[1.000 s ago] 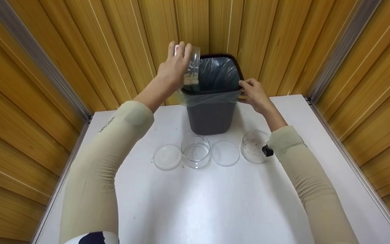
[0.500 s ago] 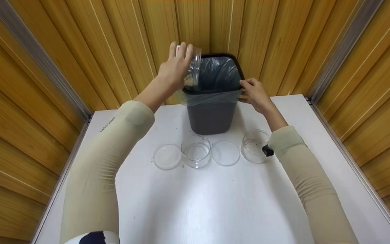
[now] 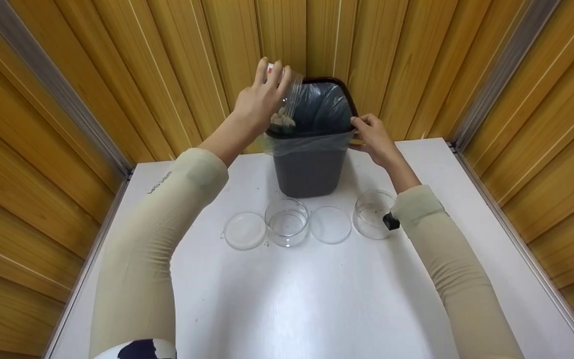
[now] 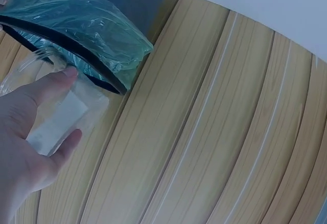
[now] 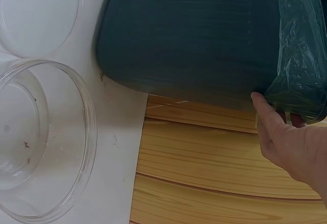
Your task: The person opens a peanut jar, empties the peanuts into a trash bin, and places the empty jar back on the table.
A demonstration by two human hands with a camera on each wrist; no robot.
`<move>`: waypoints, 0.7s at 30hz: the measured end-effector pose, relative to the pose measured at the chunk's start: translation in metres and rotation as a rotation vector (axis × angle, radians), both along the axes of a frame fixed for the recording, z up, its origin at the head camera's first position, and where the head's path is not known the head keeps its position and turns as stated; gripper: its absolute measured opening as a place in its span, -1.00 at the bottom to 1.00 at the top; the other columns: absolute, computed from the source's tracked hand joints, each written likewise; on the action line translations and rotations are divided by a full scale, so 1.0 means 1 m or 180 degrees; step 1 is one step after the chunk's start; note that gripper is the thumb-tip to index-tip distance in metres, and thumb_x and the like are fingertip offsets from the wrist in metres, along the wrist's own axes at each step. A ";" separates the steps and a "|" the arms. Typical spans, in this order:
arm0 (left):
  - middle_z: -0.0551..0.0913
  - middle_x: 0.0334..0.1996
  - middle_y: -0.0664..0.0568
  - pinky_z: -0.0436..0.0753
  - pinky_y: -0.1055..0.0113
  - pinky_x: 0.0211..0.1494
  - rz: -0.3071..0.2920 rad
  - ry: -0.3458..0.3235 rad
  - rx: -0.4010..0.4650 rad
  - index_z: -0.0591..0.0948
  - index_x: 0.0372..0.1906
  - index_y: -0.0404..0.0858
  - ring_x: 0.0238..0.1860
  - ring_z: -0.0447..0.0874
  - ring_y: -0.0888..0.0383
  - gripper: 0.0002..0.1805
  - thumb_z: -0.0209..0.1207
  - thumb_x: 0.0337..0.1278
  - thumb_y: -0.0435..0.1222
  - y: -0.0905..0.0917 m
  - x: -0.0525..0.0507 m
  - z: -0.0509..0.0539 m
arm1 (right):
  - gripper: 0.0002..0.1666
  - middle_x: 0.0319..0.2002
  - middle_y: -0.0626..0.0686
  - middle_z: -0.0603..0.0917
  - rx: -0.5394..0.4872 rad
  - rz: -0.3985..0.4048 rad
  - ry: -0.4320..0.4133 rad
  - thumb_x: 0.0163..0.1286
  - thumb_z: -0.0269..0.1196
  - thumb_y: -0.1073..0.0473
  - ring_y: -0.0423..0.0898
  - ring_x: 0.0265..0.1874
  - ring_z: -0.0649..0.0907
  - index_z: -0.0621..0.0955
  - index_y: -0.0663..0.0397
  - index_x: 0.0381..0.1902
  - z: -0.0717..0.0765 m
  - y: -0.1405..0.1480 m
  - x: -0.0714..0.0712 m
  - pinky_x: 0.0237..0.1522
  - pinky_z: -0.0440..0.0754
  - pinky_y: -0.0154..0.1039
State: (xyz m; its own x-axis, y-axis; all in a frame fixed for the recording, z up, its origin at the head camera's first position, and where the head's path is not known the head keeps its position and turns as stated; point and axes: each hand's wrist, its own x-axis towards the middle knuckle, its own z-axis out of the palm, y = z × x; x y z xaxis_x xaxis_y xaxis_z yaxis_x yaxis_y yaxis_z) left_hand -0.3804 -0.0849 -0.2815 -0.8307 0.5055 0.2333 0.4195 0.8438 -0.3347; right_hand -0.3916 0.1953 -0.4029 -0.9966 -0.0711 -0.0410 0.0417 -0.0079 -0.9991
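My left hand (image 3: 259, 103) grips a clear jar (image 3: 295, 92), tipped on its side over the bin's left rim. Brownish lumps (image 3: 282, 119) lie low near the jar's mouth. In the left wrist view, a pale label (image 4: 59, 123) shows between thumb and fingers. The dark grey bin (image 3: 311, 172) stands upright at the table's back, lined with a thin plastic bag (image 3: 324, 102) folded over its rim. At the bin's right upper edge, my right hand (image 3: 374, 137) pinches the rim and bag. What lies at the bottom of the bin is hidden.
Before the bin, in a row on the white table (image 3: 287, 299), are a clear round lid (image 3: 245, 231), a glass bowl (image 3: 287, 224), another lid (image 3: 331, 225) and a second bowl (image 3: 371, 217) with small crumbs. Wood-patterned walls (image 3: 192, 75) enclose the table.
My left hand has tilted the jar further and moved it slightly right, towards the bin. The lumps have slid down towards its mouth. My right hand stays on the rim.
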 end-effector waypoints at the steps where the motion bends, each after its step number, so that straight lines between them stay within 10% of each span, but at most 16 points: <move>1: -0.02 0.58 -0.22 0.77 0.01 -0.05 0.0025 -0.0059 0.0060 -0.07 0.62 -0.21 0.60 -0.16 -0.22 0.14 0.36 0.00 -0.53 0.000 0.000 0.000 | -0.74 0.09 0.13 0.39 0.0000 0.0007 0.0000 0.61 0.05 0.01 0.13 0.18 0.54 0.36 0.07 0.00 0.000 0.000 0.000 0.32 0.51 0.16; 9: -0.10 0.60 -0.20 0.74 -0.01 0.04 0.0173 -0.0355 0.0261 -0.16 0.63 -0.21 0.61 -0.24 -0.21 0.24 0.43 -0.04 -0.49 0.001 0.001 0.005 | -0.75 0.07 0.13 0.40 -0.0010 -0.0042 -0.0004 0.61 0.05 0.01 0.15 0.16 0.54 0.36 0.07 -0.02 0.001 0.001 0.001 0.31 0.51 0.15; 21: -0.02 0.58 -0.23 0.77 0.03 -0.05 0.0084 -0.0046 -0.0044 -0.07 0.62 -0.24 0.60 -0.16 -0.22 0.13 0.35 0.00 -0.53 0.002 0.001 -0.002 | -0.74 0.10 0.13 0.39 0.0034 -0.0004 0.0016 0.61 0.04 0.00 0.13 0.15 0.55 0.35 0.07 0.00 0.001 0.000 0.003 0.32 0.50 0.15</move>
State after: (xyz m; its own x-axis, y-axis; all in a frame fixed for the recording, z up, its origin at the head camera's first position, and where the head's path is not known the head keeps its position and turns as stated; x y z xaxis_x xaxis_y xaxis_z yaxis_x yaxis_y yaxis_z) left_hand -0.3797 -0.0829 -0.2831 -0.8470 0.4865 0.2144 0.4020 0.8499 -0.3406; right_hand -0.3889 0.1954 -0.4019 -0.9969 -0.0694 -0.0367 0.0365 0.0028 -0.9993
